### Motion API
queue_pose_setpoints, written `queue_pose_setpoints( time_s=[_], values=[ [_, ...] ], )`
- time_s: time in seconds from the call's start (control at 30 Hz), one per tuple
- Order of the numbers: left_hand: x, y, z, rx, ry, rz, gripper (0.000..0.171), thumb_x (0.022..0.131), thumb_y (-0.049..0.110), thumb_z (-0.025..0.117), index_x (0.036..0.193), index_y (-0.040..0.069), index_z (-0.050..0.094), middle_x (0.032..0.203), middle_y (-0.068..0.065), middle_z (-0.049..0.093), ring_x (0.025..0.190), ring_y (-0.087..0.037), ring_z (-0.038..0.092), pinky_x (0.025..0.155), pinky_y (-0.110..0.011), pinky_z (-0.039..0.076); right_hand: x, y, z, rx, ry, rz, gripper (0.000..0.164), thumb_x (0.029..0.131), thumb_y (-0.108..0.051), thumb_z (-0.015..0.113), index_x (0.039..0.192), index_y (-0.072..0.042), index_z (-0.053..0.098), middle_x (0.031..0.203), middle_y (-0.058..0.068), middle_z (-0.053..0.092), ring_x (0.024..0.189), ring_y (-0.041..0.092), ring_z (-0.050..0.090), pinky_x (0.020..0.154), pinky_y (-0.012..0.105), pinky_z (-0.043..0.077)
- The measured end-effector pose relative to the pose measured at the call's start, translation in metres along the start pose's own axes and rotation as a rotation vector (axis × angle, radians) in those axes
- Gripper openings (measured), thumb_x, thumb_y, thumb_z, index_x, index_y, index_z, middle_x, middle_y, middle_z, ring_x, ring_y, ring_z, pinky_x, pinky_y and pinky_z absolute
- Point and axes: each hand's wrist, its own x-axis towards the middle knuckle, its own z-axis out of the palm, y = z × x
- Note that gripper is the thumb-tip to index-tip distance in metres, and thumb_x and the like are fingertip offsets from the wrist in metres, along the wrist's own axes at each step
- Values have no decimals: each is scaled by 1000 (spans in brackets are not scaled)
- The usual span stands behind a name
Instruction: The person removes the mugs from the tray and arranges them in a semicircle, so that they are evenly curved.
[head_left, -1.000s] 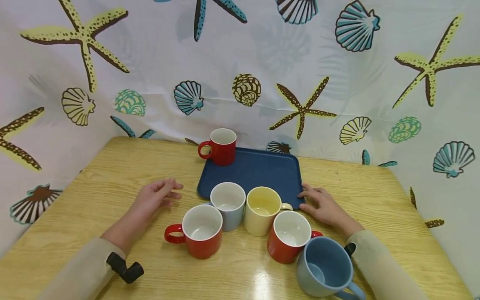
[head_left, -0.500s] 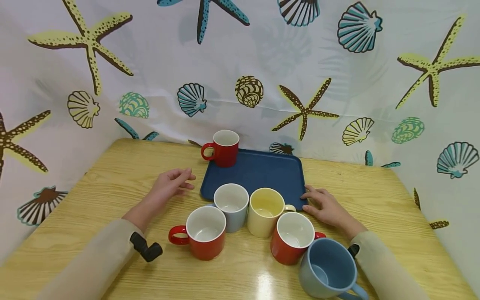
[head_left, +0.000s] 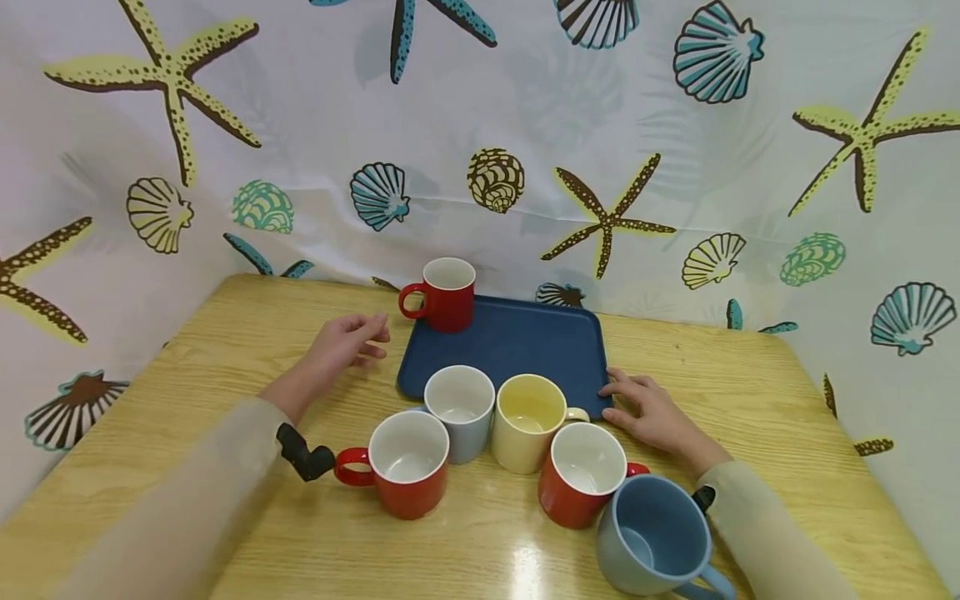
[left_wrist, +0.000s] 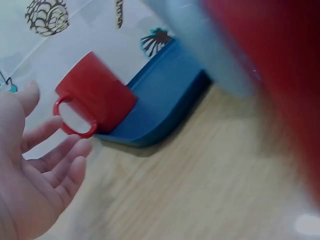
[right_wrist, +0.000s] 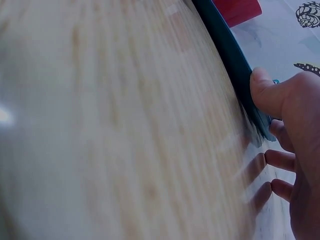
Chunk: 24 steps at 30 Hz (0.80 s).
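My left hand (head_left: pixel 347 343) hovers left of a dark blue tray (head_left: pixel 525 337), its fingers loosely bent and holding nothing. Just beyond its fingertips, a red mug (head_left: pixel 452 308) with a white inside stands at the tray's back left, handle (left_wrist: pixel 75 131) toward the hand in the left wrist view. My right hand (head_left: pixel 647 410) holds the tray's front right corner, thumb at the front edge and a finger at the right edge. In the right wrist view, the thumb (right_wrist: pixel 270 95) lies against the tray's rim, and the other fingertips rest near the table.
Before the tray stand a red mug (head_left: pixel 412 492), a pale blue mug (head_left: pixel 467 442), a cream mug (head_left: pixel 517 446), another red mug (head_left: pixel 564 496) and a larger blue mug (head_left: pixel 630 558) beside the right forearm. A patterned cloth (head_left: pixel 450 100) hangs behind the wooden table (head_left: pixel 247 333).
My left hand has moved right and away from me, closer to the tray and the red mug on it. The right hand stays at the tray's corner; the mugs have not moved.
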Motion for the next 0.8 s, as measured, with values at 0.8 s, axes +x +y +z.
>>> queue_pose_setpoints(
  time_s=[0.8],
  values=[
    [38,32,-17,-10,-58,-72,62,97,44,41,138,-1,34,132,-24,44,116,-35,49,98,-43,41,0,4,0,19,4,35,39,88,-43,59,120,-22,60,150,6,29,131,33,27,100,64,25]
  ],
)
